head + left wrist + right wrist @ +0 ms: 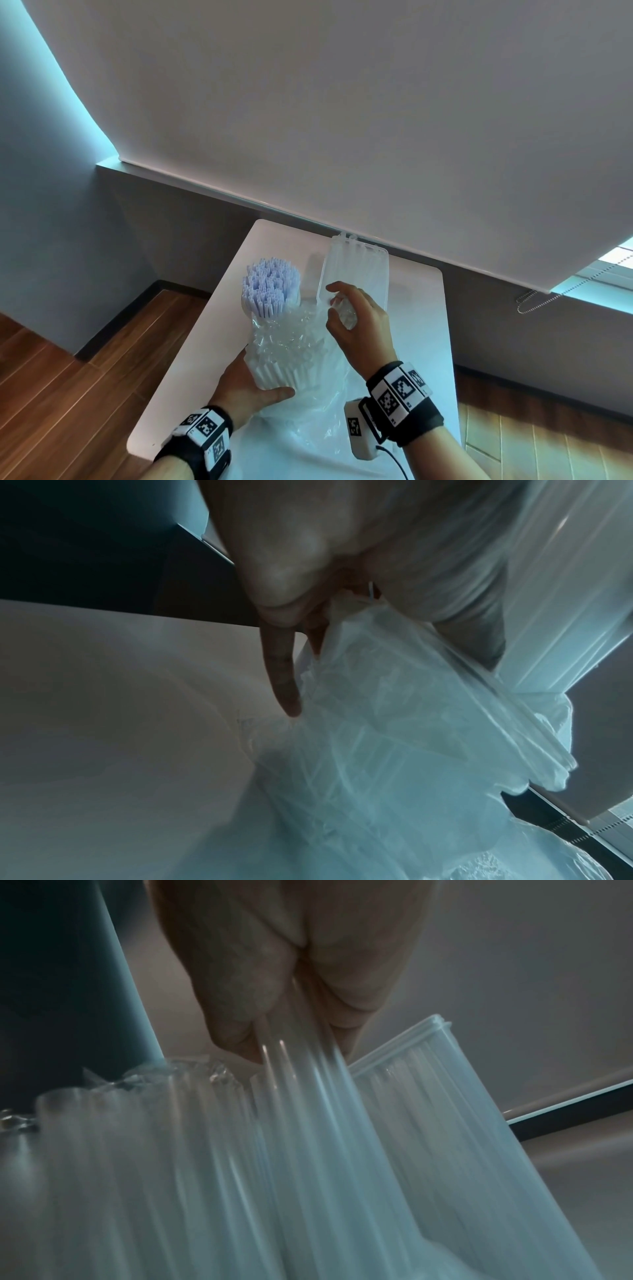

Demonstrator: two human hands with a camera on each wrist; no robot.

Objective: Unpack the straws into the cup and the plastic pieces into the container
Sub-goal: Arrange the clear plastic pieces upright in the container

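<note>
No words, brand names, numbers or labels can be read in any of the three views. The only printed signs are black-and-white square code markers: several sit on the band at the left wrist (205, 432), several more on the band at the right wrist (400, 390), and one on the small white box (360, 430) hanging just under that right wrist band. They are patterns of blocks with no letters or digits, and the two wrist views are too dim and blurred to show any print on the plastic.
</note>
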